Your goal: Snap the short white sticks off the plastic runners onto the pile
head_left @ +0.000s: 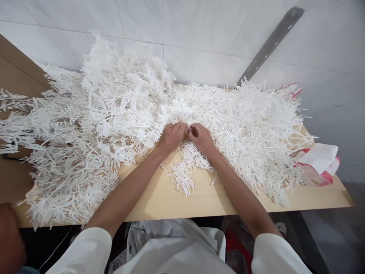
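Observation:
White branching plastic-like pieces lie in a large heap (122, 102) on the left and another heap (251, 125) on the right of a light wooden table (159, 201). Between them, at the middle, my left hand (173, 136) and my right hand (200, 137) nearly meet, fingertips close together. Both have curled fingers, pinching something too small to make out. Just below the hands is a small pile of short white bits (184, 177), partly spread over the bare wood.
A red and white plastic bag (321, 161) lies at the table's right end. Cardboard (19, 72) stands at the left. Behind is a tiled wall with a grey metal strip (269, 45). Part of a person shows at the lower left edge.

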Action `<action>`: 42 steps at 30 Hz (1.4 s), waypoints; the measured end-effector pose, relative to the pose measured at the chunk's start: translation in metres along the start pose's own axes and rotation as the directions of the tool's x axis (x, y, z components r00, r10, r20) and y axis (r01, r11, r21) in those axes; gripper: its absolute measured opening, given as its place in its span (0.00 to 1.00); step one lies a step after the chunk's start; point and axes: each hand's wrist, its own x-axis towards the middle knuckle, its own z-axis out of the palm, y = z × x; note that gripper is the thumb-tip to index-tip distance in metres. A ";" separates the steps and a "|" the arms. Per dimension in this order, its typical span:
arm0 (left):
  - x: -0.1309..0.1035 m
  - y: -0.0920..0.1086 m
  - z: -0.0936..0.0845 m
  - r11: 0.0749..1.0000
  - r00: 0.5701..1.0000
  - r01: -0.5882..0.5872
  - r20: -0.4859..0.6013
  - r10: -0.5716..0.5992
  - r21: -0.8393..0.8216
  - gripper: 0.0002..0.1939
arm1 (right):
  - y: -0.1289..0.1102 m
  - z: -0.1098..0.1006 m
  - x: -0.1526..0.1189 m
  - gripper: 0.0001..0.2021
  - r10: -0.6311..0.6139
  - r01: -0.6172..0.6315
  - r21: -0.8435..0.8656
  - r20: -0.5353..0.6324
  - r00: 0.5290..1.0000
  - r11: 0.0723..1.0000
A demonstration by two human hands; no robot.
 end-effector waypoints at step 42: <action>0.008 -0.009 0.012 0.998 0.961 0.030 -0.274 -0.045 -0.061 0.11 | -0.003 0.004 0.012 0.14 -0.004 0.002 0.073 0.026 1.000 0.997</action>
